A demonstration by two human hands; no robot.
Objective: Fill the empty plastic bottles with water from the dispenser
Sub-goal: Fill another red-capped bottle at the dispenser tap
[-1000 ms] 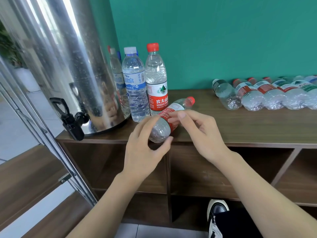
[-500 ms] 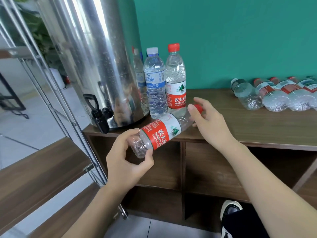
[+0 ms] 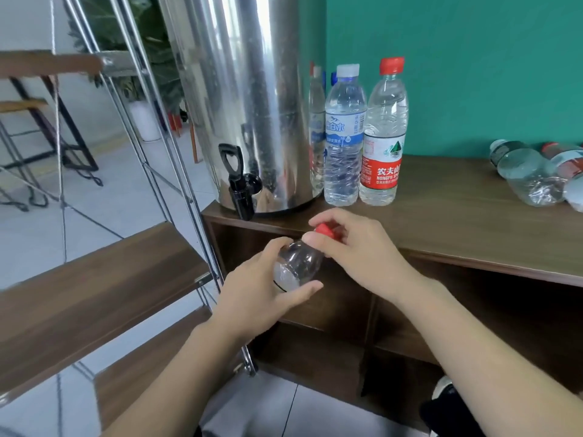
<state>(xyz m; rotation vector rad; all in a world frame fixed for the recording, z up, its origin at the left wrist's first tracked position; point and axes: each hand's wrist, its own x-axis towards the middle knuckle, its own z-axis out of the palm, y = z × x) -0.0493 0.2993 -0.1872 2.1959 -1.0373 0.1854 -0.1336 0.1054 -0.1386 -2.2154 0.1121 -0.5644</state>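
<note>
Teal wall point(image 3: 457, 58) backs a dark wooden bench point(image 3: 457, 222) with open compartments below. Just off the bench's front edge, near its left corner, an empty clear bottle point(image 3: 296, 263) is held in the air, tilted, with its red cap point(image 3: 325, 230) up and to the right. The left hand point(image 3: 258, 294) grips the bottle's body, fingers and thumb curled round it; the right hand point(image 3: 362, 247) pinches the cap between thumb and fingers. At the left corner stands a steel dispenser point(image 3: 252, 89), its black tap point(image 3: 239, 184) overhanging the front edge. Just beside it, along the back, three capped bottles stand upright: a red-labelled bottle point(image 3: 383, 137), a blue-labelled bottle point(image 3: 344, 137) and a third bottle point(image 3: 316, 127) partly hidden behind. Toward the right edge, empty bottles point(image 3: 530, 171) lie on their sides. Left of the bench is a metal-framed shelf point(image 3: 94, 279).
</note>
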